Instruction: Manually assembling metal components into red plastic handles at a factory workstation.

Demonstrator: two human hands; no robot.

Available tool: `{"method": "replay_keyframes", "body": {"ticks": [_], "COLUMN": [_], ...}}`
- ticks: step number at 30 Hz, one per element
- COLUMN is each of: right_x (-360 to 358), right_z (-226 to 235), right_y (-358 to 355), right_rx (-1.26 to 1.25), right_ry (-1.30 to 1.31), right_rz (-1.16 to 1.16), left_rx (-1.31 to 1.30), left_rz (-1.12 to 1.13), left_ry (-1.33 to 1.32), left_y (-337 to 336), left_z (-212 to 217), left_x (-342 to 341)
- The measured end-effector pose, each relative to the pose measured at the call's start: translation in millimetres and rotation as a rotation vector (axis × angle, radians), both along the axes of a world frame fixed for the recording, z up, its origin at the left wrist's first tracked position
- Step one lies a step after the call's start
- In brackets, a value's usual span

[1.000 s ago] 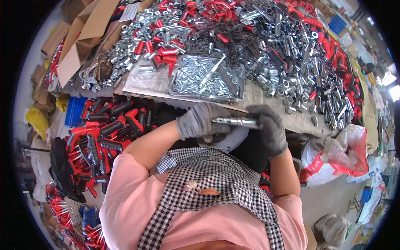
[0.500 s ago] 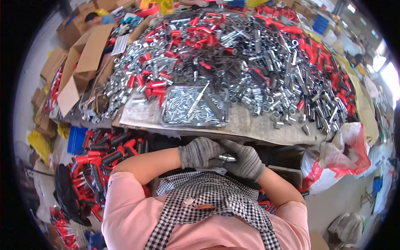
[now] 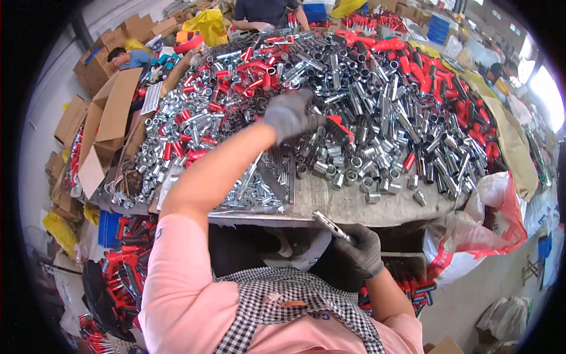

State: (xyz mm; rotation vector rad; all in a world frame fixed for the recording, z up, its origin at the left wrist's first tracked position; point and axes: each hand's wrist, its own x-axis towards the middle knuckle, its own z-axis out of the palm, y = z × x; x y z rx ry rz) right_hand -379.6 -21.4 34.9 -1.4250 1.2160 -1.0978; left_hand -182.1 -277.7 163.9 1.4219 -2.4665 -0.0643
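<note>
Nearest me, just beyond my checked apron (image 3: 295,281), my gloved right hand (image 3: 362,250) is curled shut around the lower end of a chrome tube (image 3: 333,226). The tube's long axis slants away from my palm, forward and to the left, so its free end points toward the metal tray (image 3: 292,184). That end shows against the front edge of the counter (image 3: 330,197); I cannot tell whether it touches. The tube is slim, straight and bright, with a dark slot-like mark near the tip.

Past the edge, my left forearm crosses over the tray, which holds small silvery pins (image 3: 253,190). Farther off, my gloved left hand (image 3: 288,118) is over the heap, ahead of the tube and to its left, well apart from it. It is blurred, so I cannot tell how far its fingers are closed or whether they hold anything. Close on its right lies a red-and-black grip (image 3: 340,130); beyond that, chrome sleeves (image 3: 377,156) and red handles (image 3: 424,71) cover the counter.
</note>
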Motion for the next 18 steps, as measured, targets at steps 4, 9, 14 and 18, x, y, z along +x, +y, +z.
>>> {"method": "replay_keyframes", "body": {"ticks": [4,9,14,18], "right_x": [-2.6,-12.6,-12.5,-12.6], "right_z": [8.4,-2.0,-1.6,-10.2], "right_y": [0.7,3.5,0.5,-9.6], "right_rx": [0.137,0.169,0.206,0.196], "right_ry": [-0.25,-0.283,-0.446,-0.402], "right_rz": [-0.014,-0.028,0.005,-0.041], "left_rx": [0.036,0.132,0.245,0.649], "left_rz": [0.344,0.498,0.413,0.324], "left_ry": [-0.086,-0.012,-0.206,0.152], "left_y": [-133.5,-201.6,-258.2,-265.3], "left_z": [-15.1,-52.4,-60.0,-74.5], "left_x": [0.6,-8.1,39.5,32.8]}}
